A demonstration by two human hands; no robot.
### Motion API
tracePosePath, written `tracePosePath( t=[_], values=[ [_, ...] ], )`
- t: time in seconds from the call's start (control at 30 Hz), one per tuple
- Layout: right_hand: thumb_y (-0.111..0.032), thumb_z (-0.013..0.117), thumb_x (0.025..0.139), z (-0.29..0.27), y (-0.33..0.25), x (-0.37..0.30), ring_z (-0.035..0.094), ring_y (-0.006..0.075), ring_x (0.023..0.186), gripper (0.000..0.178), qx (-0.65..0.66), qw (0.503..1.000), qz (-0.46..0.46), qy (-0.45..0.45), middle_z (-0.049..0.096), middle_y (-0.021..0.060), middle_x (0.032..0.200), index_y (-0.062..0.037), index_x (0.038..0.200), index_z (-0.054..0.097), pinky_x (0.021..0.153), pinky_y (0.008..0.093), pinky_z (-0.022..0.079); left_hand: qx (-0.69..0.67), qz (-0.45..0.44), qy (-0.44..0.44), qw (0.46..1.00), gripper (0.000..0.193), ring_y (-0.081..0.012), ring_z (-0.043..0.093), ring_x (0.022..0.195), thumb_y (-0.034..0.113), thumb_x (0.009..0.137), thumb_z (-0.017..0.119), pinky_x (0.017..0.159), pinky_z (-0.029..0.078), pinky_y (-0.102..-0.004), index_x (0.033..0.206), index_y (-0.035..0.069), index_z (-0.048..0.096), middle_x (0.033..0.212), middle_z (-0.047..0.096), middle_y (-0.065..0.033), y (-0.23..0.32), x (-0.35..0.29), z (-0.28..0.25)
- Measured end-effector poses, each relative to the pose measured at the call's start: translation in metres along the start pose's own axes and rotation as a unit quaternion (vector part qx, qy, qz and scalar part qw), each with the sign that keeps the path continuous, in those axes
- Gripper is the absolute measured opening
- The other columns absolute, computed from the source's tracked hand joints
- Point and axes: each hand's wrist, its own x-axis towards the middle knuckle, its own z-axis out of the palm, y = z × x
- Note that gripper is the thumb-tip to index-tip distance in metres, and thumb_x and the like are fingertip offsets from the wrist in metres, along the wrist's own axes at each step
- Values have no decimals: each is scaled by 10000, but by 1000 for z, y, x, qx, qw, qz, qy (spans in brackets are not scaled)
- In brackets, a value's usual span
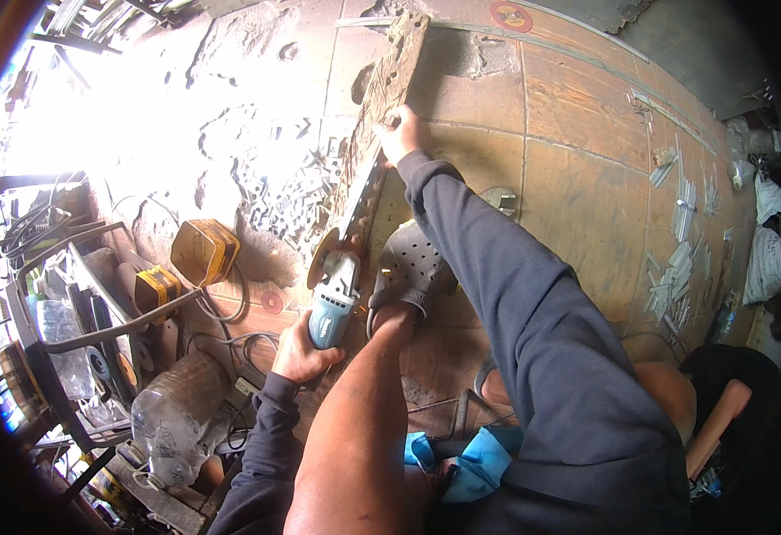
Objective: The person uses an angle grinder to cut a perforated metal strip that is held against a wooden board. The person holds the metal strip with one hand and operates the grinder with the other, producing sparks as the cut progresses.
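Observation:
My left hand (303,355) is wrapped round the body of a teal angle grinder (330,314). The grinder's disc (322,253) stands at the near end of a thin shiny metal strip (361,198). That strip lies along a worn wooden plank (392,71) running away from me on the floor. Farther up, my right hand (402,135) is closed on the strip, pressing it against the plank; its fingertips are partly hidden. My foot in a grey clog (408,259) is beside the grinder, close to the plank's near end.
Small cut metal pieces (297,183) are scattered left of the plank; more strips (683,209) lie at far right. At left are a yellow-black container (205,252), cables, a metal-framed rack (96,337) with discs, and a clear plastic jug (176,419). Bare limbs and dark cloth (720,357) show lower right.

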Motion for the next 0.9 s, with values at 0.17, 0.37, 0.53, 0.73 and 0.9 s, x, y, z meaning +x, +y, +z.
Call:
tracePosePath(
  t=[0.17, 0.37, 0.53, 0.73, 0.9],
  values=[
    [-199, 865, 896, 0, 1, -1, 758, 280, 821, 381, 11, 1000, -2, -1, 741, 127, 1025, -99, 1198, 656, 517, 443, 670, -40, 13, -14, 999, 872, -447, 750, 1060, 314, 640, 909, 948, 579, -467, 1356, -86, 612, 1098, 748, -329, 0, -3, -1],
    [-198, 864, 898, -7, -8, -7, 763, 285, 850, 385, 20, 1000, 14, -14, 740, 132, 1053, -101, 1207, 655, 545, 453, 683, -65, 9, -12, 998, 808, -437, 756, 1018, 319, 639, 909, 924, 579, -466, 1299, -64, 642, 1064, 756, -306, 12, -3, -3],
    [-288, 892, 868, -8, -9, -10, 771, 315, 903, 388, 46, 998, 30, -9, 778, 144, 1020, -90, 1133, 691, 721, 444, 627, -55, 15, -16, 998, 809, -445, 757, 1000, 324, 640, 904, 919, 580, -471, 1306, -54, 642, 1054, 762, -294, 11, -2, -4],
    [-224, 865, 906, -2, -2, -2, 769, 285, 854, 383, -12, 1000, -8, 3, 748, 133, 1072, -102, 1205, 659, 544, 431, 678, -34, 6, -15, 999, 792, -275, 745, 954, 254, 627, 898, 906, 583, -422, 1307, -58, 639, 1054, 769, -206, 3, -1, -2],
    [-219, 871, 901, 1, 4, 2, 768, 276, 837, 393, -19, 1000, -7, 7, 749, 140, 1060, -96, 1207, 657, 535, 426, 667, -31, 9, -16, 999, 786, -282, 739, 955, 258, 626, 898, 903, 580, -429, 1296, -60, 638, 1055, 763, -205, 6, 0, -5]
  ],
)
